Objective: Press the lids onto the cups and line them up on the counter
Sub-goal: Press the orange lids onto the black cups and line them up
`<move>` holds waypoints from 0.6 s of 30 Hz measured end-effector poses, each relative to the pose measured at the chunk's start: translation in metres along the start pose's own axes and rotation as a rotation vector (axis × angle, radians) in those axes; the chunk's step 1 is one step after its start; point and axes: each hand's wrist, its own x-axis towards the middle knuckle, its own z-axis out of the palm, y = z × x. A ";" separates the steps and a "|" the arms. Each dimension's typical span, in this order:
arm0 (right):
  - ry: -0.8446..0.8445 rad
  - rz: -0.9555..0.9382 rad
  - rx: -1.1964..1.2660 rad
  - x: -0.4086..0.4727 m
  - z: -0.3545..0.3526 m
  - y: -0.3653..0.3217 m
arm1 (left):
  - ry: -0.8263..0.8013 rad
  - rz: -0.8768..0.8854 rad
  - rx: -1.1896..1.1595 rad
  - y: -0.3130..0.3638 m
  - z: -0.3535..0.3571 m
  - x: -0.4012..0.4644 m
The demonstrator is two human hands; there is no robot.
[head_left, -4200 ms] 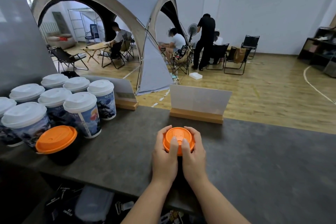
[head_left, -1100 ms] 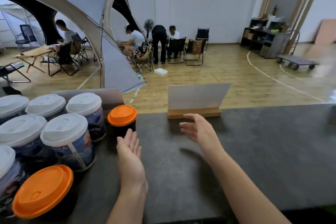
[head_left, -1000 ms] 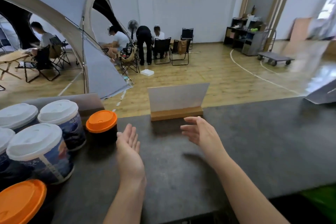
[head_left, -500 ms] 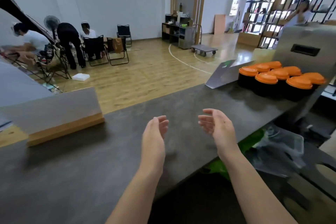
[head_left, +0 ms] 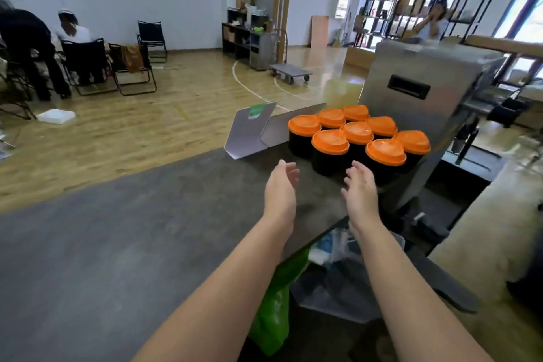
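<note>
Half a second on, both my hands have drawn close to the black cups with orange lids (head_left: 357,138), clustered at the counter's (head_left: 132,244) far right end beside a steel machine (head_left: 426,103). My left hand (head_left: 280,188) and right hand (head_left: 360,189) hover spread, palms facing, holding nothing, just short of the nearest cup (head_left: 329,151).

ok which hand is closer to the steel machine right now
Right. The right hand hangs open just short of the steel machine; the left hand, also open, is farther off, over the counter.
</note>
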 end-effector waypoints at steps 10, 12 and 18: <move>-0.092 0.124 0.019 0.079 0.014 0.008 | -0.063 -0.099 0.002 -0.002 0.069 0.069; -0.116 0.107 -0.001 0.078 0.017 0.010 | -0.073 -0.122 0.004 -0.005 0.072 0.074; -0.087 -0.011 0.003 0.041 0.033 0.013 | -0.014 -0.037 0.024 0.000 0.044 0.042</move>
